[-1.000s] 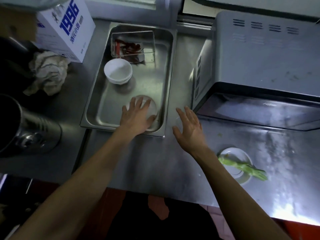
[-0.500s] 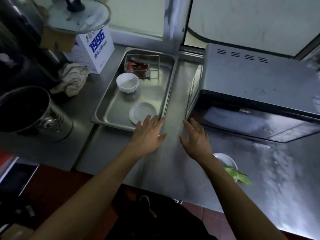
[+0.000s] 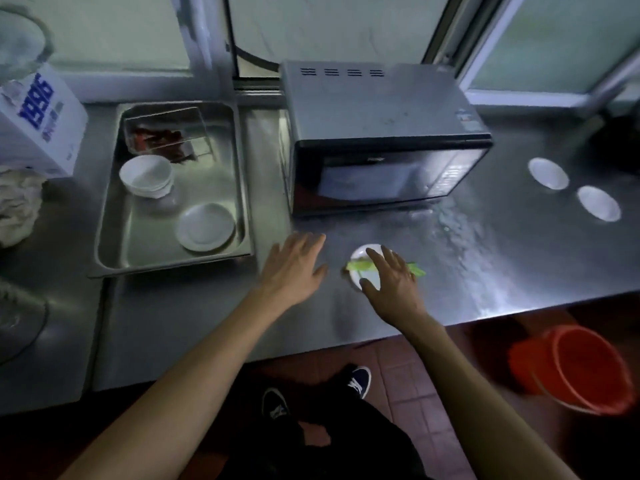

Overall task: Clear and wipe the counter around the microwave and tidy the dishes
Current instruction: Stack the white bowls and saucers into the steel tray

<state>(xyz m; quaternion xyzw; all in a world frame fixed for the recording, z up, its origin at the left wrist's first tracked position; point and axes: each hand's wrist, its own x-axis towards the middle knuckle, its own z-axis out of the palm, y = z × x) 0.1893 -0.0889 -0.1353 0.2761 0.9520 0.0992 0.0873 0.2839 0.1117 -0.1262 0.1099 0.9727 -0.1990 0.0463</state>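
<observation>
Steel tray [image 3: 104, 244] holding stacked bowls [image 3: 146, 175] and saucer [image 3: 205, 226], right hand [image 3: 389, 277] spread over vegetable plate [image 3: 360, 254], left hand [image 3: 294, 268] spread, neither grip holding anything

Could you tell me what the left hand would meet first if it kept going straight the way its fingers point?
Probably the microwave. The left hand is open, its fingers aimed up and slightly right over bare counter toward the microwave's front left corner. Height above the counter is unclear.

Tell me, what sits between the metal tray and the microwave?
Nothing: in the head view only a bare strip of steel counter separates the metal tray from the microwave.
</observation>
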